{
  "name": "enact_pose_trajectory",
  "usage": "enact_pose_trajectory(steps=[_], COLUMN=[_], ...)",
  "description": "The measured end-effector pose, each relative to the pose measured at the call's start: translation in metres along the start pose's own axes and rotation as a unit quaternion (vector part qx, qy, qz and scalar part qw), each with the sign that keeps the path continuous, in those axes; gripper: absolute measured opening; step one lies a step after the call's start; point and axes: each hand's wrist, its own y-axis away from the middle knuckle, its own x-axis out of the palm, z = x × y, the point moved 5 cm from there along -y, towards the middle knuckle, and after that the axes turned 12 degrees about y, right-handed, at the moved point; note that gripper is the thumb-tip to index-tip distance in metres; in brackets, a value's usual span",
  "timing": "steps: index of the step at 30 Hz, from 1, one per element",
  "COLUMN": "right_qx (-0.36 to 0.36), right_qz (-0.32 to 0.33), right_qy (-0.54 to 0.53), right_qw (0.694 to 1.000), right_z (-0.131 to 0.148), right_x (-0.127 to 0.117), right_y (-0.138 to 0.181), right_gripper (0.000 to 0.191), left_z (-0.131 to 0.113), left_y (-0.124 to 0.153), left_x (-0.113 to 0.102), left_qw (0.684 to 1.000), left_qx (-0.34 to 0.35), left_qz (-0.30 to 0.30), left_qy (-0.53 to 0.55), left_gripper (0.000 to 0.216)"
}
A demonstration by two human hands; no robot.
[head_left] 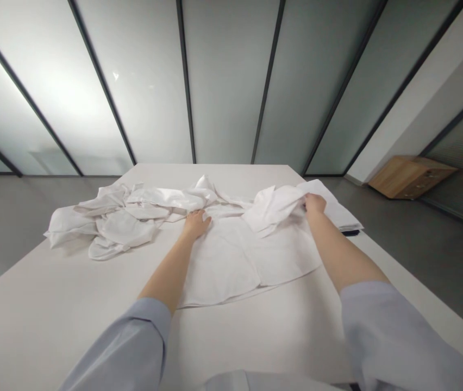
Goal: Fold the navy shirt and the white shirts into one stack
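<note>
A white shirt lies spread on the table, its curved hem toward me and a front edge running up its middle. My left hand rests on the shirt's left side, thumb apart and fingers laid on the cloth; the fingertips are partly hidden. At the upper right, my right hand is closed on a lifted, bunched part of the same shirt. Left of my left hand is a crumpled heap of white cloth; where it parts from the shirt is unclear. A flat stack of folded white cloth lies beyond my right hand.
The white table extends under everything. Something dark shows beneath the folded stack at the right edge. Frosted glass panels with dark frames stand behind the table. A wooden cabinet is on the floor at the right.
</note>
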Motion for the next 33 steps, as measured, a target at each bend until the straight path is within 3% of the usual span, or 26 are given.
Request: enact_pose_trajectory(steps=[3,5,6,8,10,12,14,16,19,24,26,29,33], right_qx=[0.030,-0.054,-0.133,-0.300,-0.418,-0.486,-0.495,-0.463,-0.382,-0.276,-0.281,-0.355,-0.408], right_qz=[-0.108,-0.143,-0.136,-0.032,0.102,0.203,0.232,0.223,0.197,0.147,0.122,0.105,0.098], right_qy=[0.013,0.027,0.041,0.079,0.135,0.204,0.264,0.310,0.353,0.388,0.385,0.339,0.261], right_qw=[0.994,0.988,0.981,0.950,0.893,0.825,0.795,0.800,0.831,0.867,0.870,0.865,0.869], right_z=[0.001,0.020,0.035,0.063,0.079,0.081,0.074,0.062,0.043,0.028,0.034,0.051,0.067], right_x=[-0.029,-0.033,-0.029,-0.007,0.022,0.048,0.065,0.074,0.076,0.064,0.060,0.059,0.061], right_y=[-0.011,0.003,0.017,0.056,0.105,0.148,0.171,0.172,0.148,0.109,0.107,0.117,0.128], right_gripper=[0.043,0.042,0.039,0.034,0.030,0.027,0.033,0.044,0.055,0.056,0.047,0.037,0.044], left_z=[-0.012,-0.021,-0.026,-0.034,-0.034,-0.029,-0.022,-0.017,-0.017,-0.023,-0.024,-0.022,-0.021], left_y=[0.006,0.009,0.010,0.010,0.010,0.008,0.007,0.007,0.009,0.015,0.019,0.027,0.041], left_x=[0.006,0.009,0.011,0.015,0.018,0.019,0.019,0.018,0.017,0.019,0.018,0.017,0.009], left_qw=[0.997,0.994,0.992,0.988,0.985,0.986,0.988,0.987,0.985,0.978,0.977,0.970,0.955], left_qx=[-0.018,0.000,0.026,0.091,0.127,0.125,0.105,0.089,0.080,0.099,0.112,0.140,0.211], left_qz=[-0.012,-0.031,-0.036,-0.034,-0.017,0.007,0.038,0.066,0.090,0.122,0.131,0.160,0.189], left_qy=[-0.071,-0.107,-0.117,-0.120,-0.112,-0.108,-0.109,-0.112,-0.121,-0.134,-0.128,-0.114,-0.084], left_gripper=[0.052,0.050,0.047,0.042,0.044,0.050,0.059,0.068,0.074,0.069,0.069,0.071,0.070])
